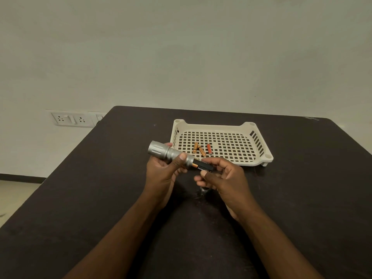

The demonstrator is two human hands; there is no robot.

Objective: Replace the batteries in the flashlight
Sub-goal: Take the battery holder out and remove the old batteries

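Observation:
My left hand (pixel 161 174) grips a silver flashlight (pixel 167 153) around its body, head pointing up-left, above the dark table (pixel 100 198). A black and copper battery holder (pixel 203 166) sticks halfway out of the flashlight's open rear end. My right hand (pixel 223 178) pinches that holder between thumb and fingers. A small silver piece (pixel 204 190), perhaps the tail cap, shows under my right hand, mostly hidden. Three loose batteries (pixel 201 150) lie in the white tray (pixel 259 146) just behind my hands.
The perforated white tray stands at the table's centre back. A wall socket panel (pixel 72 118) is on the wall at the left, beyond the table edge. The floor (pixel 14 196) shows at the lower left.

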